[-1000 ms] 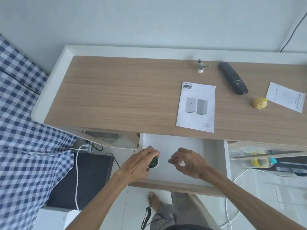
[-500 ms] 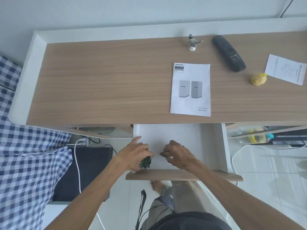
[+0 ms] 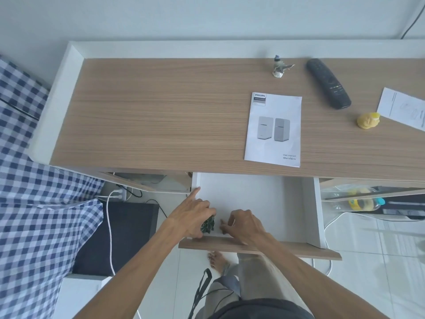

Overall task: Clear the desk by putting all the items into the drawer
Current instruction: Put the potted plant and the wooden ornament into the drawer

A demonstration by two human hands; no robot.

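The white drawer (image 3: 296, 203) stands pulled out under the wooden desk (image 3: 161, 116). Both my hands are inside it at the front left corner. My left hand (image 3: 193, 215) is closed around a small green succulent plant (image 3: 208, 224), its index finger stretched toward the drawer's left wall. My right hand (image 3: 243, 224) pinches a small brownish object that its fingers mostly hide. On the desk lie a Philips user manual (image 3: 273, 130), a bird figurine (image 3: 279, 66), a black remote (image 3: 327, 84), a yellow figurine (image 3: 368, 120) and a white paper sheet (image 3: 404, 108).
A blue checked bedspread (image 3: 30, 203) fills the left side. A dark box (image 3: 128, 236) and a white cable (image 3: 110, 226) sit on the floor left of the drawer. A shelf at the right holds a plastic bottle (image 3: 361, 202). My leg and foot are below the drawer front.
Both hands have sunk lower into the drawer toward its front left corner, still holding the plant and the small object. The view shifted.
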